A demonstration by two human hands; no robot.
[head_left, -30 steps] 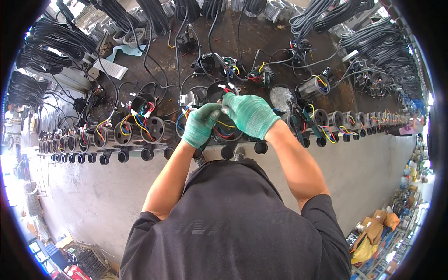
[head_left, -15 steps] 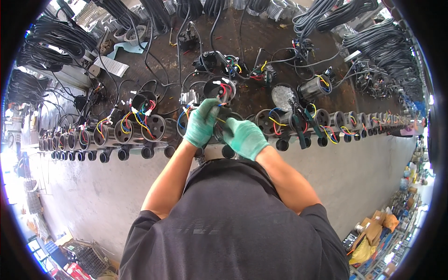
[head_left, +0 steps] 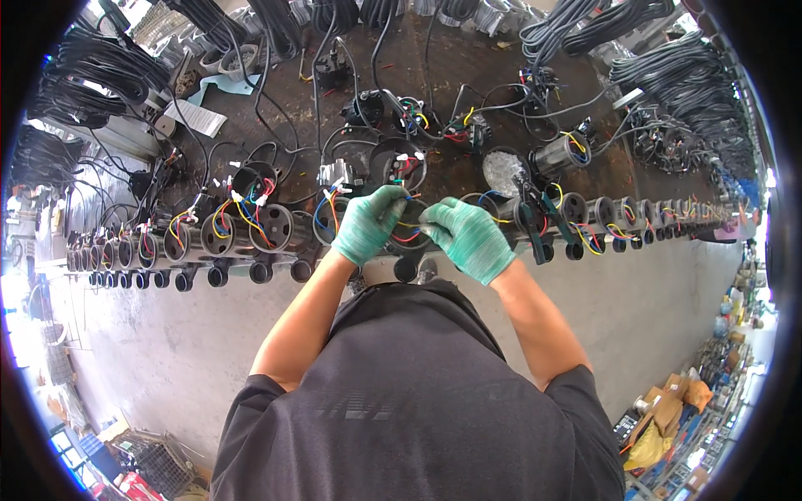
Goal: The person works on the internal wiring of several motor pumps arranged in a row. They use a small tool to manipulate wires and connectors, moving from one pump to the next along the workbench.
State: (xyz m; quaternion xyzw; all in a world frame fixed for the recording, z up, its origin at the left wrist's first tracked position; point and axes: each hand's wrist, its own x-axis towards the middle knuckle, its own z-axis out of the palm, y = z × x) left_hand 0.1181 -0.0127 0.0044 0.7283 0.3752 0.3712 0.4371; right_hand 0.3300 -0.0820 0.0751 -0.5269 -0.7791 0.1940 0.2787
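**Head view: both gloved hands met over one motor housing**

The round black motor housing (head_left: 409, 238) sat at the near edge of the workbench (head_left: 468, 171), mid-row in the line of like housings (head_left: 251, 234), its coloured wires (head_left: 407, 230) showing between the hands. At its nine o'clock, the left hand (head_left: 369, 224) pinched a yellow wire. At its three o'clock, the right hand (head_left: 469, 238) curled its fingers over the rim; what they gripped could not be told. Black cable bundles (head_left: 668, 75) lay at two o'clock.
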